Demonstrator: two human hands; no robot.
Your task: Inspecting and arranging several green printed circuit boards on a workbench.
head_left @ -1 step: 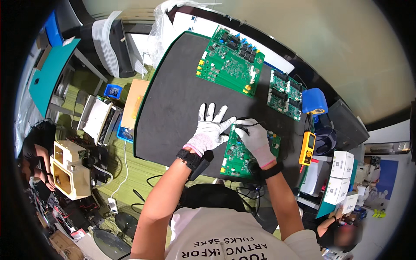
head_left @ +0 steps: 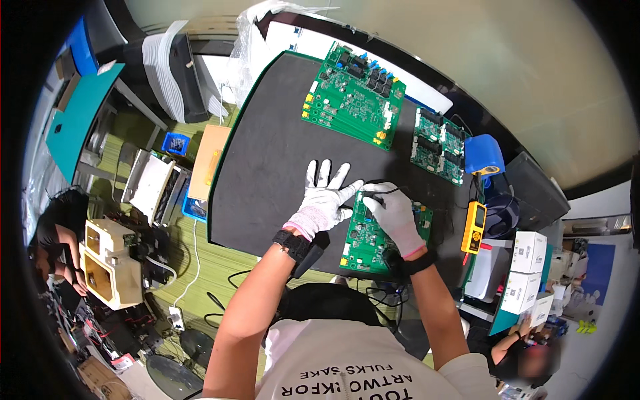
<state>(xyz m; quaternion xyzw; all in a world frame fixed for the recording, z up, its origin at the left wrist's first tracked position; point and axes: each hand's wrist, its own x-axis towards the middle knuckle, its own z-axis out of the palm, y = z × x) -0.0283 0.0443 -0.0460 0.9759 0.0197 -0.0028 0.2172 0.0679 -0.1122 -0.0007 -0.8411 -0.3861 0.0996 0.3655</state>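
The person's left hand [head_left: 325,199], in a white glove, lies open with fingers spread flat on the black mat [head_left: 267,167], its fingertips touching the near edge of a green circuit board [head_left: 373,233], seemingly to keep it from sliding. The right hand [head_left: 395,212], also gloved, rests on that board, curled around a thin black probe [head_left: 381,189] pressed to its top edge. A yellow meter [head_left: 474,227] lies just right of this hand, within reach. Two more boards [head_left: 353,97] sit well beyond both hands.

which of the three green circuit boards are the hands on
The nearest circuit board, at the mat's front edge; both gloved hands touch it. The other two lie untouched farther back.
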